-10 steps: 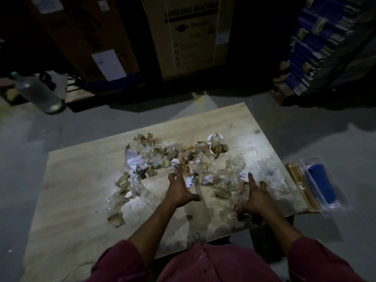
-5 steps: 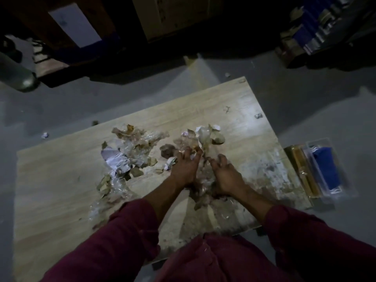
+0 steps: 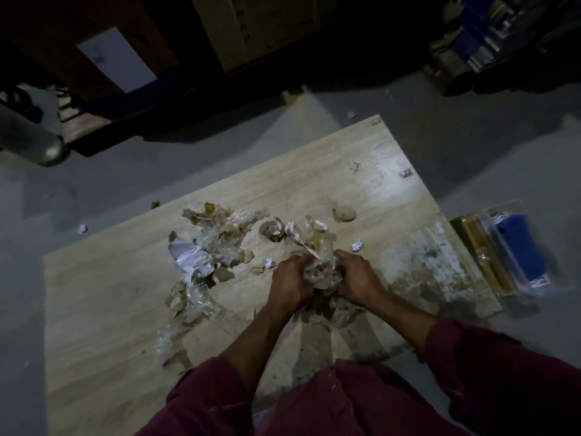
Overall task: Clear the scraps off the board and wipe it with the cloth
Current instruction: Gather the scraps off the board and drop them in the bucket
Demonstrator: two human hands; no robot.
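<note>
Head view showed the left hand (image 3: 290, 283) and right hand (image 3: 356, 280) curled tight around one bundle of scraps (image 3: 320, 272), pressed between them just above the board (image 3: 103, 297). More loose scraps (image 3: 207, 247) lay on the board to the left. A blue cloth (image 3: 518, 250) sat in a clear tray (image 3: 503, 212) beside the board's right edge.

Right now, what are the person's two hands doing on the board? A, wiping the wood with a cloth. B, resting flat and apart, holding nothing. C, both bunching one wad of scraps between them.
C: the left hand and right hand curl around one wad of scraps above the board.
</note>
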